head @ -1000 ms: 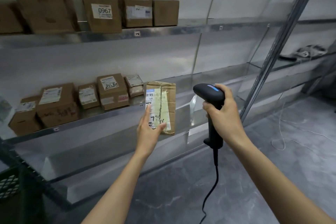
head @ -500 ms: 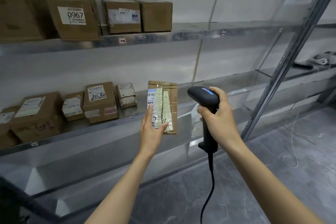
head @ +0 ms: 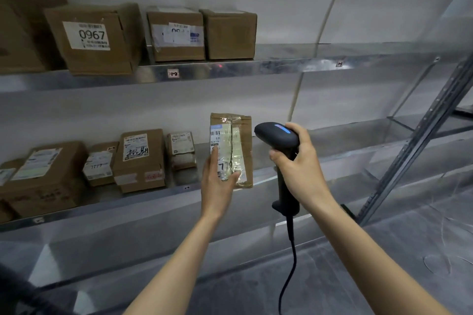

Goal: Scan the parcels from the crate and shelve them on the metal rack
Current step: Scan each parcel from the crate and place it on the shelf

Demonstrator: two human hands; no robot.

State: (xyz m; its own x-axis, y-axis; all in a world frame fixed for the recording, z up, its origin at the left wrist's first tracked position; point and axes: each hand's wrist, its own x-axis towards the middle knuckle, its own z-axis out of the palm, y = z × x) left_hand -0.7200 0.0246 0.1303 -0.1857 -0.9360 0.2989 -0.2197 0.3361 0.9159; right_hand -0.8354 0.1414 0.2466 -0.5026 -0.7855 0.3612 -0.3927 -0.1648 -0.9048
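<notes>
My left hand (head: pixel 217 181) holds a small brown taped parcel (head: pixel 236 148) upright by its lower edge, label side facing me, in front of the middle shelf (head: pixel 320 161) of the metal rack. My right hand (head: pixel 299 166) grips a black corded barcode scanner (head: pixel 277 135) just right of the parcel, its head pointing left and up. A small red dot (head: pixel 219 66) shows on the upper shelf's front edge (head: pixel 256 69). The crate is out of view.
Several labelled cardboard boxes (head: pixel 139 158) stand on the middle shelf to the left of the parcel. More boxes, one marked 0967 (head: pixel 92 36), sit on the upper shelf. A slanted rack post (head: pixel 419 140) rises at right. The scanner cable (head: pixel 289 271) hangs down.
The view has shifted up and right, so the shelves and boxes appear further right and lower. Both hands with parcel and scanner have risen slightly toward the middle shelf.
</notes>
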